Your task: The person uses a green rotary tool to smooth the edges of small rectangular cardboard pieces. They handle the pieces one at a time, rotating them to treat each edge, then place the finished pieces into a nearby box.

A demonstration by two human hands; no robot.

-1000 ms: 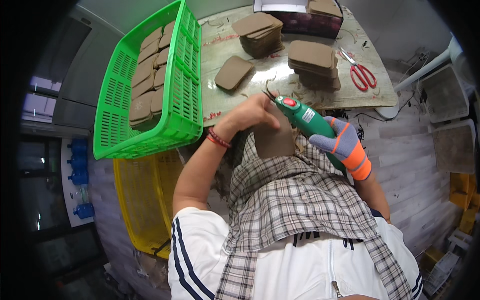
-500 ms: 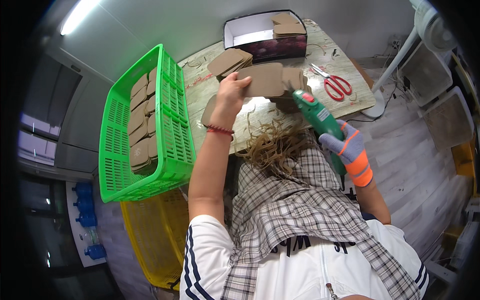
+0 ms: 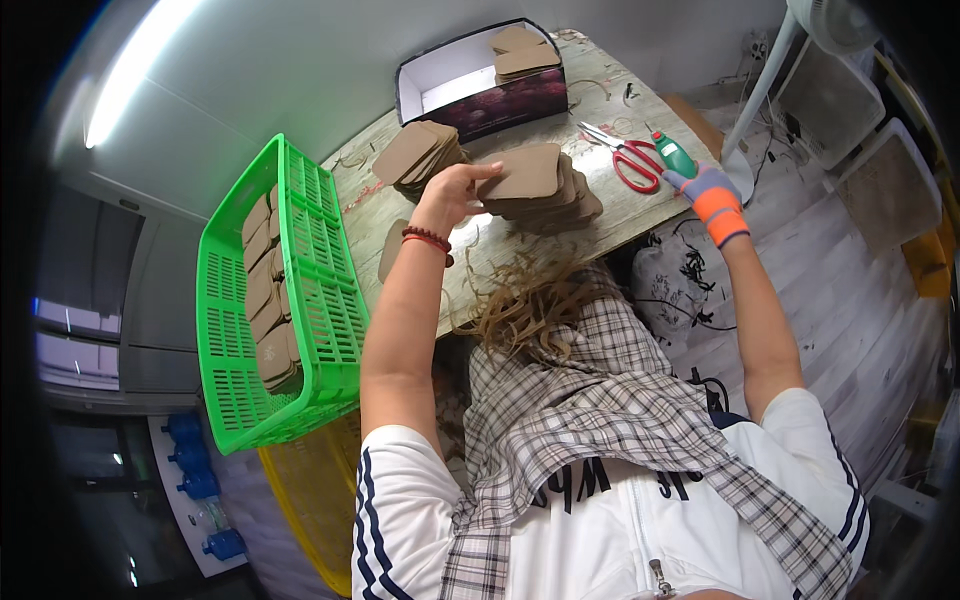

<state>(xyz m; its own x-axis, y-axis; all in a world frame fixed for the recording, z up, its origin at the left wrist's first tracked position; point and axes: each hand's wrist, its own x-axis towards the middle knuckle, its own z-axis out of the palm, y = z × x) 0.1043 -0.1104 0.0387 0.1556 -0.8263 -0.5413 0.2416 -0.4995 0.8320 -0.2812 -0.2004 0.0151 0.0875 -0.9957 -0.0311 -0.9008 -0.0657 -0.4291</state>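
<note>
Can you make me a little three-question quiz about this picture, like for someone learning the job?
1. True or false: the right hand wears a glove.
2. Pick one: the basket holding brown pieces is a) blue, b) green, c) pink.
3. Fill in: the scissors near the green tool have ____ handles.

Key: 1. true; 2. b; 3. red.
</note>
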